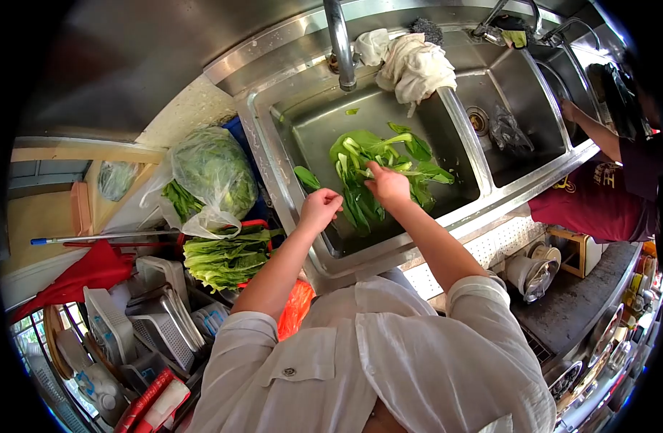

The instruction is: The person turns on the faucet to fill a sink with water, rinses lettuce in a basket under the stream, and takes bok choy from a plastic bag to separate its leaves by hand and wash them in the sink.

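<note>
Several bok choy (360,148) with pale stems and dark green leaves lie in a loose pile in the left sink basin (306,133). My right hand (389,185) is over the pile, its fingers closed around a stem of the greens; the fingertips are partly hidden. To the left, near the basin's front edge, my left hand (321,209) is closed in a pinch. Whatever it may hold is too small or hidden to name. A single loose leaf (307,177) rests just above that hand, against the basin's left side.
A faucet (340,47) hangs over the basin, with a white cloth (416,68) on the divider. Bagged greens (214,173) and lettuce-like leaves (227,256) stand at left. Another person's arm (595,128) reaches into the far right basin. A crumpled plastic bag (510,131) lies in the middle basin.
</note>
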`<action>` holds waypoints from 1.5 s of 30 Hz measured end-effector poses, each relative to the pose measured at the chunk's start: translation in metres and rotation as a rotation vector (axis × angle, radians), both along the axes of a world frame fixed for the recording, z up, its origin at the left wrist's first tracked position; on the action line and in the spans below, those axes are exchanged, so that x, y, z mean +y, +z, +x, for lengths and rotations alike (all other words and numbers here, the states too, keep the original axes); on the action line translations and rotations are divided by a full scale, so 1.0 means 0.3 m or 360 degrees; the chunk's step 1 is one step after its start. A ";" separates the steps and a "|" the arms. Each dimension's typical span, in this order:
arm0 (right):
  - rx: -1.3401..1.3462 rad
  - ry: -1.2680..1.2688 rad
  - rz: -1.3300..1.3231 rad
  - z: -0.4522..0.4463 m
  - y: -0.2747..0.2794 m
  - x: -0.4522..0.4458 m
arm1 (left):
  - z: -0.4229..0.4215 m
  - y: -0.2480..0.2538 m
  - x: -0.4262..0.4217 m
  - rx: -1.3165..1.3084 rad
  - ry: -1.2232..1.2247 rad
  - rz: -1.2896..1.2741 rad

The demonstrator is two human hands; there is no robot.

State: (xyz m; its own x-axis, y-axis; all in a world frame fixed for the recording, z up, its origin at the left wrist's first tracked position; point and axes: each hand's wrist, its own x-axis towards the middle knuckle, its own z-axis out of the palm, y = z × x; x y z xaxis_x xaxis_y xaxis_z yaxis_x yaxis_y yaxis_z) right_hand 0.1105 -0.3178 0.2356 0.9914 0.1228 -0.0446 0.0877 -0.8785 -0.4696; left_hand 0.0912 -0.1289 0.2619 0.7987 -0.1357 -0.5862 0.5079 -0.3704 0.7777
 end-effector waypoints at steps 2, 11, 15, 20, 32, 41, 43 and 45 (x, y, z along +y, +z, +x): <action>0.0062 0.0123 -0.0163 0.050 -0.045 0.018 | -0.009 -0.015 -0.004 -0.0031 0.0035 -0.0050; 0.0057 0.0125 -0.0147 0.082 -0.014 -0.023 | 0.092 0.026 -0.143 -0.0763 -0.0074 0.0222; 0.0184 0.0652 -0.0522 0.052 -0.049 0.006 | 0.106 -0.039 -0.123 -0.0743 -0.0031 0.0186; 0.0070 0.0610 -0.0527 0.056 -0.079 -0.026 | 0.077 -0.082 -0.080 -0.0596 0.0011 0.0160; 0.0922 -0.0139 0.1608 0.074 0.083 -0.148 | 0.153 -0.020 -0.205 -0.0316 -0.0391 -0.0328; 0.0218 0.0520 0.0563 0.066 0.165 -0.162 | 0.176 0.039 -0.193 0.0514 -0.0249 -0.0665; 0.0138 0.0608 0.0386 0.064 0.185 -0.164 | 0.175 0.068 -0.206 0.0481 -0.0414 -0.0463; 0.0148 0.0660 0.0268 0.063 0.193 -0.166 | 0.165 0.064 -0.215 0.0335 -0.0448 -0.0443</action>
State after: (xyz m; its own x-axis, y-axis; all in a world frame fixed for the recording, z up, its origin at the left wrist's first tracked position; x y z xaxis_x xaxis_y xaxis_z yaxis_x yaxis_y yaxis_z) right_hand 0.1293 -0.3677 0.2934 0.8496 0.5218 -0.0763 0.3669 -0.6887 -0.6253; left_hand 0.1407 -0.1934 0.2812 0.5756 -0.5060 -0.6423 0.5750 -0.3080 0.7580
